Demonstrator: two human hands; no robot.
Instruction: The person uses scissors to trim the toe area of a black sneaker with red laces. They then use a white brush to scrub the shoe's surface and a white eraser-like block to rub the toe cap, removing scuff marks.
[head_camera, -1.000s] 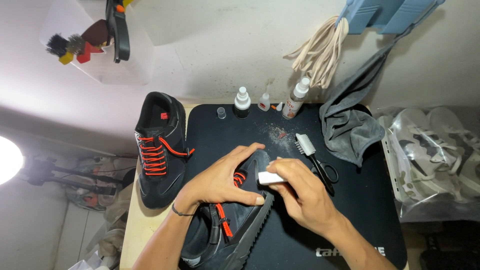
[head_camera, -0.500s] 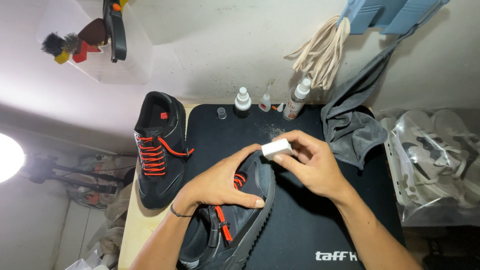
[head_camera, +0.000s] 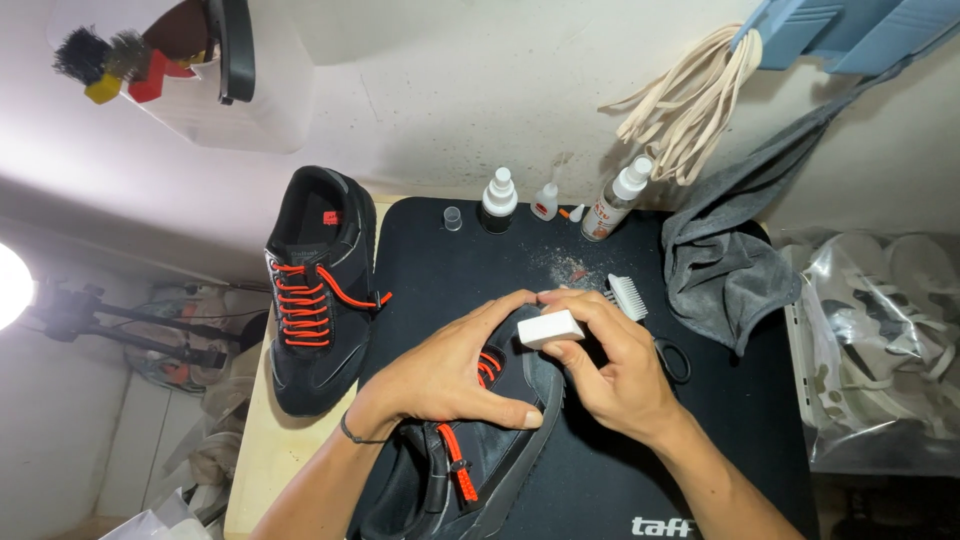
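Observation:
A black shoe with red laces lies on its side on the black mat. My left hand grips its upper from above. My right hand pinches a small white block and holds it against the toe end of that shoe. The matching black shoe stands upright at the left, half on the mat's edge and half on the wooden table.
Along the mat's far edge stand a small cap, two dropper bottles and a spray bottle. A white brush and scissors lie behind my right hand. A grey cloth drapes at right, beside bagged shoes.
My right hand lifted the white block off the shoe's side toward the far end, then brought it back down to the toe. The left hand kept its grip.

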